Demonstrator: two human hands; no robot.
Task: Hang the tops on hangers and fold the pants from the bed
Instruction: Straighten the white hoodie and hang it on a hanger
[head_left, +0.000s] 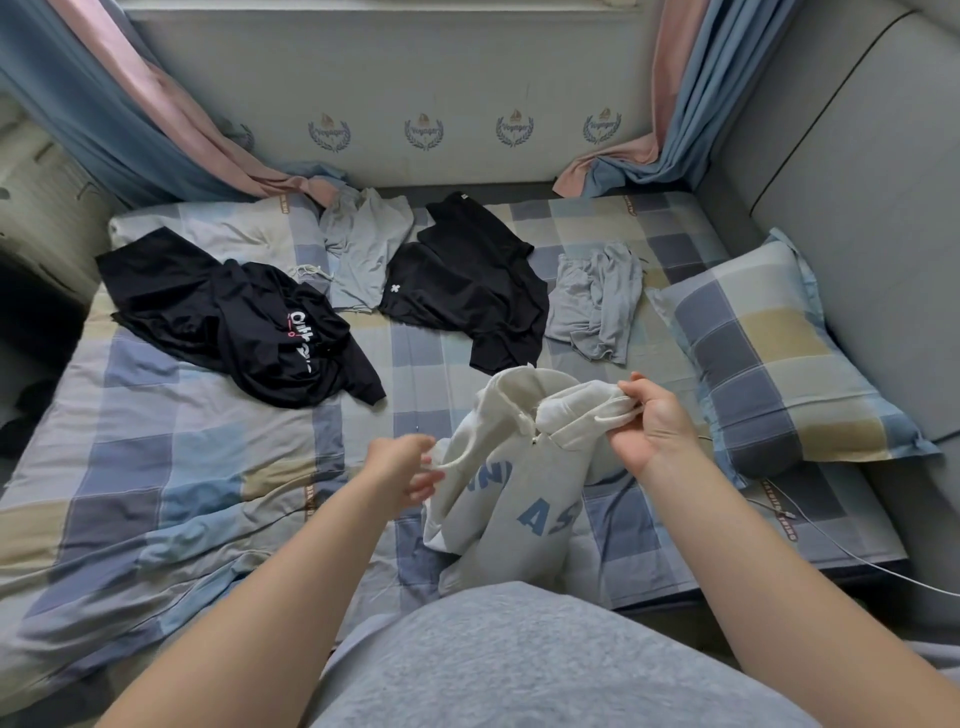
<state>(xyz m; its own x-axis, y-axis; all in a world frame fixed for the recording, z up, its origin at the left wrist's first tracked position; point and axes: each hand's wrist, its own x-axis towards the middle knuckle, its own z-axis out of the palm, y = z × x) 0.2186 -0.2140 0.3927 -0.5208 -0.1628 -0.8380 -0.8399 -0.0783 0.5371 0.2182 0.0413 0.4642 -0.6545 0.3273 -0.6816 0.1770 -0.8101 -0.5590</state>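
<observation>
A cream hoodie with blue letters (514, 499) hangs between my hands above the checked bed (197, 447). My right hand (649, 423) grips its hood edge, held high. My left hand (402, 470) pinches the fabric at the hoodie's left side. Farther back lie a black top with white lettering (244, 322), a black top with a small white cross (467, 286), and two pale grey garments, one at the back centre (358, 249) and one at the right (597, 301).
A checked pillow (774, 358) lies at the right against a grey padded headboard (857, 182). Blue and pink curtains (156, 130) hang at both back corners. A white cable (831, 540) trails over the bed's right edge.
</observation>
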